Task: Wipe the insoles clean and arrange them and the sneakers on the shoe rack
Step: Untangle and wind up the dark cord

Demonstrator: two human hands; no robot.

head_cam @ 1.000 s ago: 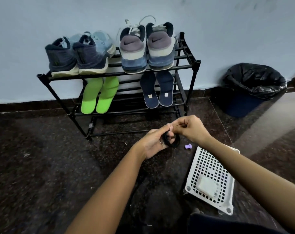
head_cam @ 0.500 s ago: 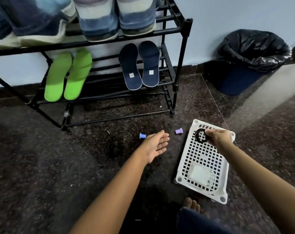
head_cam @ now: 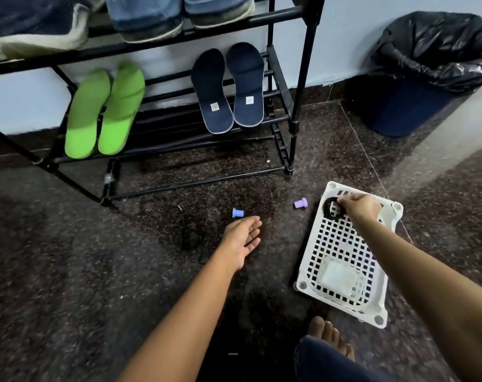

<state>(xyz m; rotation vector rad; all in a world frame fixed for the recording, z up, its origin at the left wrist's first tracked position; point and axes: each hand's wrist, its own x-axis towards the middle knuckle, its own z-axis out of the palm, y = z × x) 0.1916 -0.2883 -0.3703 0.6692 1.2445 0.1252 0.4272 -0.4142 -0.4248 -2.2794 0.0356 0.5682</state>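
moved: my right hand (head_cam: pixel 359 206) has left my left hand (head_cam: pixel 242 238), now over white tray (head_cam: pixel 383 307).
right fingers (head_cam: pixel 344 202): pinch black ring (head_cam: pixel 325 209).
left fingers (head_cam: pixel 255 230): relaxed, loosely spread.

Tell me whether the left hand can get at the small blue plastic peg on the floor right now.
Probably yes. The left hand is open and holds nothing, and the small blue plastic peg lies on bare floor just beyond it, with nothing between.

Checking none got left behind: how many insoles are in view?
4, all on the shoe rack's lower shelf: two green insoles side by side at left, two navy insoles at right. Any inside the sneakers would be hidden.
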